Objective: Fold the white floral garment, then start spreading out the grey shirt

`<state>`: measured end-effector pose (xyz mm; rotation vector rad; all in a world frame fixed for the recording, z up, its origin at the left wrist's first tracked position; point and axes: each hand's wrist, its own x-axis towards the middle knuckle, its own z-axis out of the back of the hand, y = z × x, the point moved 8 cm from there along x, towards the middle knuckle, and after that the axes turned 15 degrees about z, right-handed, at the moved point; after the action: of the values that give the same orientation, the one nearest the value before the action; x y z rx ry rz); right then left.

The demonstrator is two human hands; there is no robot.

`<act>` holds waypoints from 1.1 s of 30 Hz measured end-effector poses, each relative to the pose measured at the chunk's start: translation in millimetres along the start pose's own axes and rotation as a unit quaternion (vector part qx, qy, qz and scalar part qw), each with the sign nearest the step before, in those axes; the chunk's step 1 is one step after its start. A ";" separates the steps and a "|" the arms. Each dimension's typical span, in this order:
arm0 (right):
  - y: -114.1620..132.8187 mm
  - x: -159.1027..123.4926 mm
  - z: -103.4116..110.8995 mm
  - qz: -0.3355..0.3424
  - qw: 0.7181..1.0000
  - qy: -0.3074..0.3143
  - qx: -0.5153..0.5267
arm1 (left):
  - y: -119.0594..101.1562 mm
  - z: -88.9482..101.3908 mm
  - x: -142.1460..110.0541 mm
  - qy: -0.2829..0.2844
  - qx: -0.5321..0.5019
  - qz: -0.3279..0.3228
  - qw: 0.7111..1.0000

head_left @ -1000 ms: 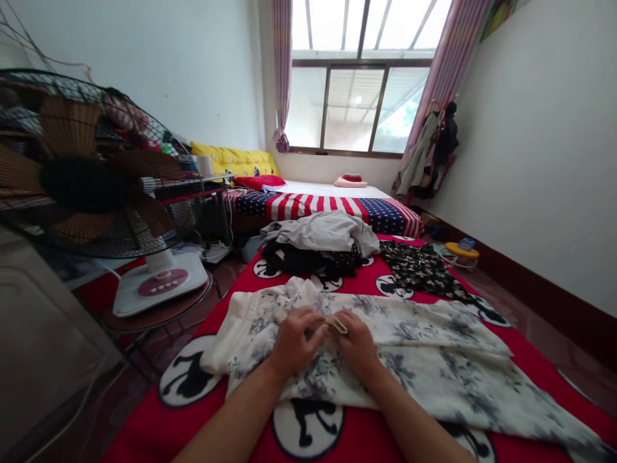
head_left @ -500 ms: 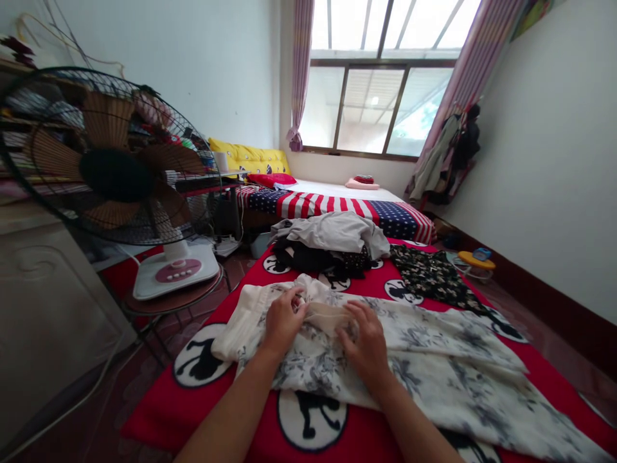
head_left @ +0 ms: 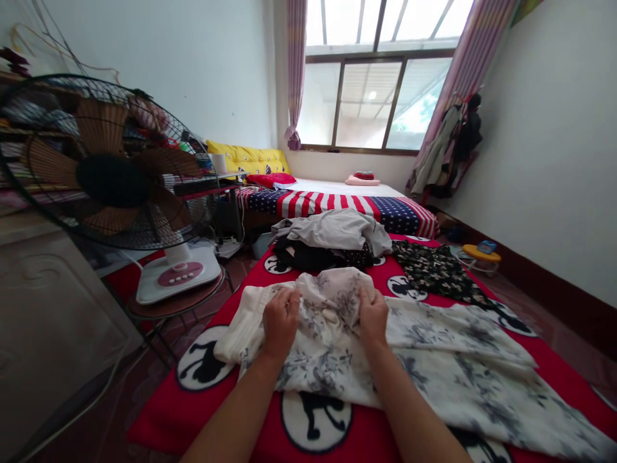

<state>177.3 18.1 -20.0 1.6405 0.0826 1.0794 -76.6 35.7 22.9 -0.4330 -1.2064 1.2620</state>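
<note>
White trousers (head_left: 434, 366) with a grey floral print lie sideways, their waistband at the left and two legs stretching right. My left hand (head_left: 281, 321) is closed on the cloth near the waistband. Opposite it, my right hand (head_left: 373, 315) pinches the same cloth. Between the hands a fold of the fabric is raised and bunched, with a small pale piece showing in its middle. Beneath the trousers is a red cover (head_left: 168, 415) with black-and-white round motifs.
A pile of grey and black clothes (head_left: 332, 231) lies just beyond the trousers. A dark floral garment (head_left: 436, 270) is spread at the right. To the left, a fan (head_left: 116, 186) stands on a stool. Farther back is a bed with a striped, starred cover (head_left: 328, 204).
Both hands have closed on the cloth and lifted a fold between them. The pale inner strip that lay between the hands is now mostly covered by printed fabric.
</note>
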 end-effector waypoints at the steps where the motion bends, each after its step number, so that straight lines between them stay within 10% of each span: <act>1: -9.4 3.7 5.6 -0.026 0.997 -0.035 0.056 | -0.2 -4.1 -1.0 0.027 0.022 0.005 0.999; 9: -20.3 16.1 16.3 -0.115 0.917 -0.150 0.351 | 26.1 -35.2 -9.5 0.125 0.297 0.047 0.946; 17: -3.7 15.6 12.9 -0.143 0.874 -0.127 0.446 | 21.5 -30.2 47.1 0.102 0.230 0.041 0.967; 27: -29.9 30.4 21.7 -0.130 0.870 -0.138 0.454 | 67.4 -56.3 108.3 0.300 0.264 0.058 0.915; 33: -39.5 28.5 21.0 -0.186 0.847 -0.175 0.467 | 61.7 -37.2 104.2 0.191 0.284 0.041 0.939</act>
<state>226.1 33.6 -34.0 2.5239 0.7544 0.4015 -90.7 160.4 5.3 -0.2806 -0.4658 1.4500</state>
